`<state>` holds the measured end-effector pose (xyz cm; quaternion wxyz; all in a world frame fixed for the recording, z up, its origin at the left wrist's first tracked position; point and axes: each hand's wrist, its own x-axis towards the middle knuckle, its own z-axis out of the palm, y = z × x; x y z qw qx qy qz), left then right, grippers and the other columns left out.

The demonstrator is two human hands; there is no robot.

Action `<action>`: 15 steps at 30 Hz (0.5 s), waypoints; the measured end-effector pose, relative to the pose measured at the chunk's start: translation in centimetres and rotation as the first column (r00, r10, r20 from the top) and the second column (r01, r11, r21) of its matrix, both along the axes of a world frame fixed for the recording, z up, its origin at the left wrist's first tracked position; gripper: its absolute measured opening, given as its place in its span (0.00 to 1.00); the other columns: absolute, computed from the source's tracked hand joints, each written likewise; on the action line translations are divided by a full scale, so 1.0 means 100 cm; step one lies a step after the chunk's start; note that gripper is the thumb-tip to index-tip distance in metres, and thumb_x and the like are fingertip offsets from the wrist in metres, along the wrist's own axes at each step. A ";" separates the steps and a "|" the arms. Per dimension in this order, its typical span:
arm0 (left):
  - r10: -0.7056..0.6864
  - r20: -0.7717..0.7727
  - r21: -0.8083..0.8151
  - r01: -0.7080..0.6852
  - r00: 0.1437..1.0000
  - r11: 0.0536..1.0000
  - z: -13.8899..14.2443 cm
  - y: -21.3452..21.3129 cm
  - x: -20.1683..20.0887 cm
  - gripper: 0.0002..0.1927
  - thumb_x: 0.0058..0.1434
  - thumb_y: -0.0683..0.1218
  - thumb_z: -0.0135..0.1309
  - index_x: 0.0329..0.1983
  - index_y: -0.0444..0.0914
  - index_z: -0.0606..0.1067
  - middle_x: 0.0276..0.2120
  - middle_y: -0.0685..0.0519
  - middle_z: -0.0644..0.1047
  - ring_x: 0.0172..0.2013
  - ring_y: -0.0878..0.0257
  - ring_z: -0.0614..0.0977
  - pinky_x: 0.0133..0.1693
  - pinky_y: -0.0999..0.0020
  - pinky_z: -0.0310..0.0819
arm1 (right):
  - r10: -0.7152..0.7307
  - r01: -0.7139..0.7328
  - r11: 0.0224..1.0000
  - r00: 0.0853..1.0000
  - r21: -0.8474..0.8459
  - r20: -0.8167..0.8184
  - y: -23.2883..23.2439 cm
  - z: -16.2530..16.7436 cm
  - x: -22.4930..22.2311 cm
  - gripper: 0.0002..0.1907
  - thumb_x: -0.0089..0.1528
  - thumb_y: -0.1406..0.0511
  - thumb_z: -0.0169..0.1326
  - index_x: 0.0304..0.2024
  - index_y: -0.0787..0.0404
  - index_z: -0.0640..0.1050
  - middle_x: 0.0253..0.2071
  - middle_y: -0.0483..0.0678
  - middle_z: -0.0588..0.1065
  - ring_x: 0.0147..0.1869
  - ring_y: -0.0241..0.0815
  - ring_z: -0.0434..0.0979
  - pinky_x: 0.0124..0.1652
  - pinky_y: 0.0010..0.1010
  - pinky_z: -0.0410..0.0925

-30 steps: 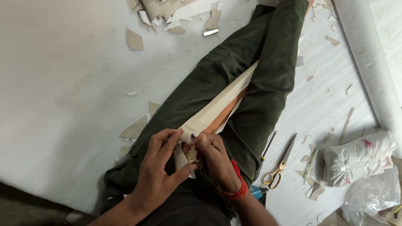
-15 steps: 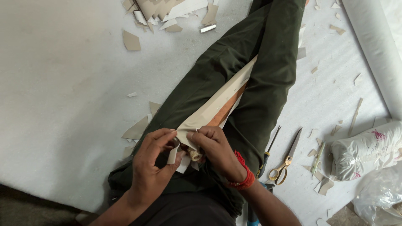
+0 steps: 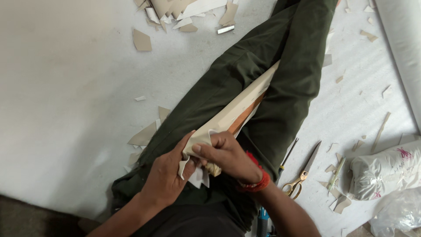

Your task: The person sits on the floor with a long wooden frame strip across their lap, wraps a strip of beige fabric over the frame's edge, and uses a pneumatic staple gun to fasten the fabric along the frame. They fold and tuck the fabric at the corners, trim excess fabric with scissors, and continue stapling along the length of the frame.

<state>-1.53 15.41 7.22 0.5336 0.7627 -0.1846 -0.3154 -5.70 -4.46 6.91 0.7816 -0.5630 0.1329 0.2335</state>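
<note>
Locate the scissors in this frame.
In the head view, the scissors lie on the white floor at lower right, just beside the person's right leg, with a plastic-wrapped bundle further right.

Left hand: the left hand (image 3: 164,177) now sits lower and more to the side of the cream sheet (image 3: 228,116), its thumb up along the sheet's near edge, where a second ago its fingers lay spread over the end.
Right hand: the right hand (image 3: 228,156) has come up over the folded near end and now covers it from above, fingers curled down.
Sheet end: the near end looks more bunched and folded than before.
</note>
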 end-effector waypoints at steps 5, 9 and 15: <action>0.034 0.207 -0.070 -0.020 0.978 0.997 -0.018 -0.001 0.000 0.32 0.69 0.57 0.49 0.70 0.34 0.64 0.34 0.42 0.80 0.32 0.51 0.85 0.33 0.61 0.77 | -0.104 0.097 0.993 0.986 0.062 0.134 -0.001 -0.029 -0.020 0.16 0.71 0.63 0.55 0.29 0.65 0.79 0.24 0.41 0.75 0.27 0.29 0.72 0.28 0.22 0.65; -0.015 0.261 -0.047 0.029 0.965 0.998 -0.028 0.002 -0.001 0.35 0.69 0.63 0.46 0.70 0.34 0.66 0.32 0.44 0.80 0.30 0.52 0.85 0.31 0.62 0.77 | -0.069 0.102 0.986 0.970 -0.132 0.234 0.006 -0.040 -0.043 0.12 0.69 0.66 0.56 0.32 0.66 0.81 0.24 0.43 0.77 0.27 0.29 0.76 0.27 0.22 0.67; -0.104 0.328 -0.067 0.133 0.939 0.989 -0.033 0.008 -0.006 0.36 0.71 0.64 0.43 0.71 0.33 0.65 0.32 0.45 0.80 0.30 0.51 0.84 0.31 0.61 0.76 | -0.235 0.363 0.895 0.878 -0.259 0.417 0.040 -0.050 -0.074 0.12 0.70 0.67 0.54 0.34 0.66 0.81 0.23 0.43 0.77 0.24 0.29 0.76 0.26 0.22 0.66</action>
